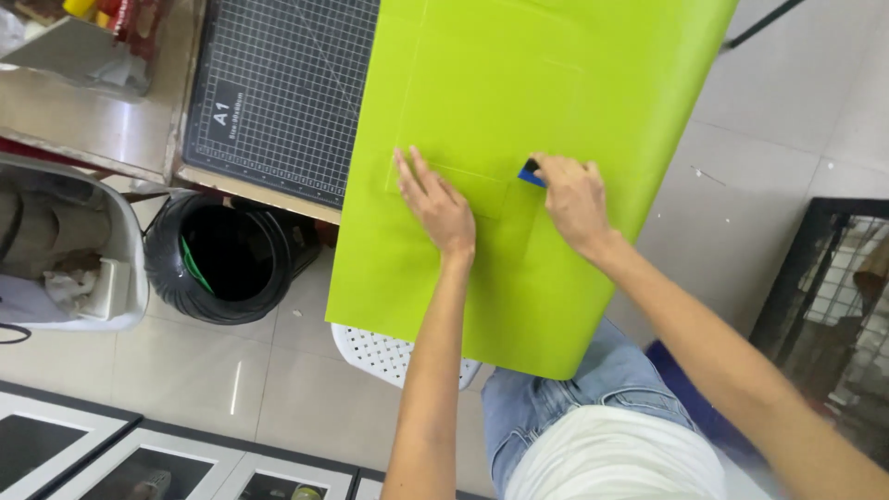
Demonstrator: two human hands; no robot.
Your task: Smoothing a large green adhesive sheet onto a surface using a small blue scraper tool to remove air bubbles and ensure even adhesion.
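A counter [111,130] carries a gridded black cutting mat [278,93]; a lime-green sheet [519,102] drapes over its edge.

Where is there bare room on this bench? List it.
Bare cutting mat lies left of the lime-green sheet. Sheet is open above left hand and right hand, which grips a blue tool. Crowded: far-left corner clutter.

Smooth, matt lime-green sheet [519,111]; gridded rubbery cutting mat [278,93]; glossy tiled floor [787,120]
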